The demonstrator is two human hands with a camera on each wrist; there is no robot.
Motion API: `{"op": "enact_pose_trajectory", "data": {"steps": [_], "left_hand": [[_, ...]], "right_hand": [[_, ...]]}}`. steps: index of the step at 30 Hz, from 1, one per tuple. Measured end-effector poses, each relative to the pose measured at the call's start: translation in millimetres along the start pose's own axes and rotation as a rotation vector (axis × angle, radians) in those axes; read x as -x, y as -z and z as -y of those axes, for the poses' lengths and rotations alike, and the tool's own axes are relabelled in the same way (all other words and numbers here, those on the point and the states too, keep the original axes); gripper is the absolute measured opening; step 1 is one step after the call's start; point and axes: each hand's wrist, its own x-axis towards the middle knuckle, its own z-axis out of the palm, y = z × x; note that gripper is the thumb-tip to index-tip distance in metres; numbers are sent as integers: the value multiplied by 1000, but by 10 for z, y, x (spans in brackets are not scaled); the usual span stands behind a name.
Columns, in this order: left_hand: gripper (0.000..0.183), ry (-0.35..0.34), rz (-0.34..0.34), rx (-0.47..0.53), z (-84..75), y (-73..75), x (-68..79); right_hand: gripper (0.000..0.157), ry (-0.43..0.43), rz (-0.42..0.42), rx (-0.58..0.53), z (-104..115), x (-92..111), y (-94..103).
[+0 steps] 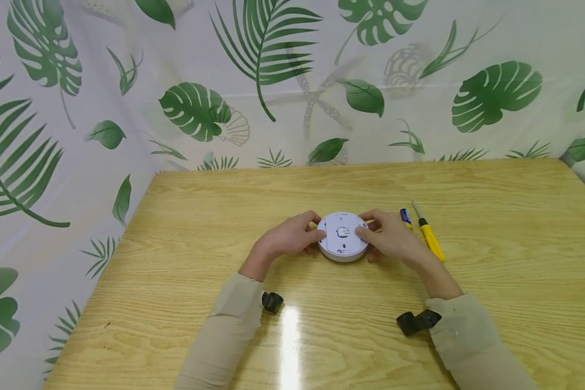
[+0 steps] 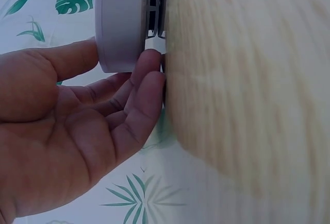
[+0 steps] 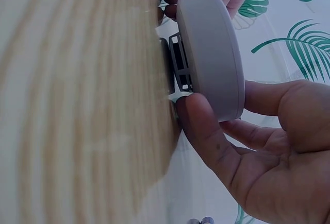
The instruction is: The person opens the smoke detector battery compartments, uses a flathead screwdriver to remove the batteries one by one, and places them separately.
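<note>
A round white smoke detector [image 1: 342, 252] is held face down at the middle of the wooden table, its back plate turned up. My left hand [image 1: 292, 234] grips its left rim, thumb on the back and fingers under the edge. On the opposite rim my right hand [image 1: 395, 238] pinches it the same way, thumb lying on the back plate. In the right wrist view the detector's slotted vent ring [image 3: 179, 62] faces the tabletop, very close to it. Whether it touches the wood I cannot tell.
Just right of the right hand lie a blue battery [image 1: 405, 218] and a screwdriver [image 1: 431, 241] with a yellow handle. The table [image 1: 200, 216] meets a leaf-print cloth [image 1: 292, 135] along its back and left edges. Black wrist cameras [image 1: 273, 302] sit on both sleeves.
</note>
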Motion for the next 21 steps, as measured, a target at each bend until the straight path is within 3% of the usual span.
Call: {"op": "enact_pose_trajectory", "data": {"steps": [21], "left_hand": [[32,6,11,46,36,0,-23]], "right_hand": [[49,10,-1,-24,-53,-21,-2]]}}
